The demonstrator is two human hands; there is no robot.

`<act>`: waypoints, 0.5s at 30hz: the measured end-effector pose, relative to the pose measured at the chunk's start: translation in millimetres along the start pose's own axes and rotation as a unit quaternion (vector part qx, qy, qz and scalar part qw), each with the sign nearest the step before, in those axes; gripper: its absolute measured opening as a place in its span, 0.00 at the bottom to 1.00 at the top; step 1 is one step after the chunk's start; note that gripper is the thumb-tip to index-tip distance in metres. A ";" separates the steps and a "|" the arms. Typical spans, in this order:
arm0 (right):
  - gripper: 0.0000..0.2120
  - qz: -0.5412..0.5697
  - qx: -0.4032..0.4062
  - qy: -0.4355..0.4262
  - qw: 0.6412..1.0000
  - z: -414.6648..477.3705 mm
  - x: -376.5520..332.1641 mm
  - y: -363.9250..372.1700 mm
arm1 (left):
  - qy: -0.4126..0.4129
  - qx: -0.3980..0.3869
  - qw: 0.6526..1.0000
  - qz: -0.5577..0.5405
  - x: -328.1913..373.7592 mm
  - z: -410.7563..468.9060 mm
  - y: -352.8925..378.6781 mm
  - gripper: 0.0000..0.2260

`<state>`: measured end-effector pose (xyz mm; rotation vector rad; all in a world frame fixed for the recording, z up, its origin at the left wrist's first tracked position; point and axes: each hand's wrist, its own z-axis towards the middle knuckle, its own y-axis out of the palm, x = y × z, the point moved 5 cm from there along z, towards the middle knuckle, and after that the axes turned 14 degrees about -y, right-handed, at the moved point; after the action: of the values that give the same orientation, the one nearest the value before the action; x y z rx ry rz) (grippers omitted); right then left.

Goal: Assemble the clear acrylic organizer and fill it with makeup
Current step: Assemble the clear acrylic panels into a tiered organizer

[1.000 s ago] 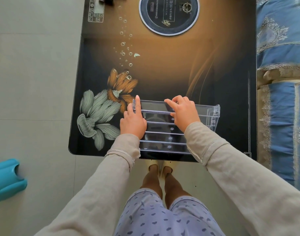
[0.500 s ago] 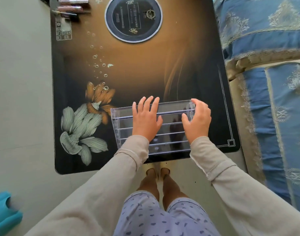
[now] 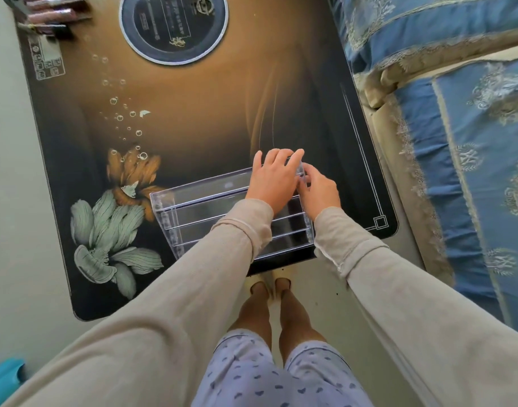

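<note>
The clear acrylic organizer (image 3: 210, 207), a stepped rack with several long tiers, lies on the dark flower-printed table (image 3: 210, 121) near its front edge. My left hand (image 3: 274, 180) lies across the rack's far right corner, fingers stretched over the back wall. My right hand (image 3: 319, 192) is right beside it, with its fingers curled onto the rack's right end wall. Several makeup tubes (image 3: 52, 16) lie at the table's far left corner, well away from both hands.
A round black disc (image 3: 174, 27) is set into the table's far middle. A bed with a blue patterned cover (image 3: 457, 142) runs close along the table's right side. A teal object (image 3: 2, 377) sits on the floor at the lower left.
My left hand slid from the middle of the rack to its far right corner, beside my right hand. The rack now sits turned at a slight angle and the view has shifted left.
</note>
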<state>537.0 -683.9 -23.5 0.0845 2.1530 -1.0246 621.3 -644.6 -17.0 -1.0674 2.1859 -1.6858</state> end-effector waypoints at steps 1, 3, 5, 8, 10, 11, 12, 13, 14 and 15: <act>0.15 -0.005 0.000 -0.004 1.000 1.3 1.0 0.3 | -0.001 0.003 1.000 0.001 0.7 0.7 2.0 0.22; 0.14 -0.017 -0.003 -0.008 1.000 4.5 2.4 -0.8 | -0.013 0.013 1.000 -0.004 0.4 2.5 3.5 0.23; 0.13 -0.028 -0.011 -0.014 0.999 7.7 3.2 -2.8 | -0.026 0.017 0.999 -0.019 0.4 4.1 4.5 0.21; 0.13 -0.037 -0.021 -0.024 0.999 9.5 2.2 -2.9 | -0.043 0.010 0.997 -0.055 -1.3 6.9 5.7 0.16; 0.13 -0.034 -0.019 -0.025 0.999 10.2 2.4 -2.2 | -0.055 0.003 0.996 -0.074 -2.1 8.2 6.8 0.15; 0.13 -0.034 -0.018 -0.025 0.999 10.4 2.3 -2.1 | -0.059 0.000 0.995 -0.079 -2.1 8.5 7.5 0.14; 0.13 -0.034 -0.016 -0.027 0.999 10.7 2.4 -2.1 | -0.063 -0.002 0.995 -0.081 -2.3 9.0 8.0 0.14; 0.13 -0.036 -0.014 -0.030 0.999 11.0 2.4 -2.3 | -0.065 -0.004 0.994 -0.083 -2.2 9.7 8.9 0.13; 0.12 -0.037 -0.012 -0.032 0.999 11.3 2.7 -2.7 | -0.066 -0.007 0.994 -0.083 -2.1 10.4 9.8 0.13; 0.12 -0.038 -0.010 -0.034 0.999 11.6 3.0 -2.8 | -0.066 -0.011 0.994 -0.083 -1.9 11.2 11.2 0.13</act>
<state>540.7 -694.6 -28.4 -0.0409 2.1177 -1.0344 624.0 -650.9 -31.4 -1.3581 2.0905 -1.6073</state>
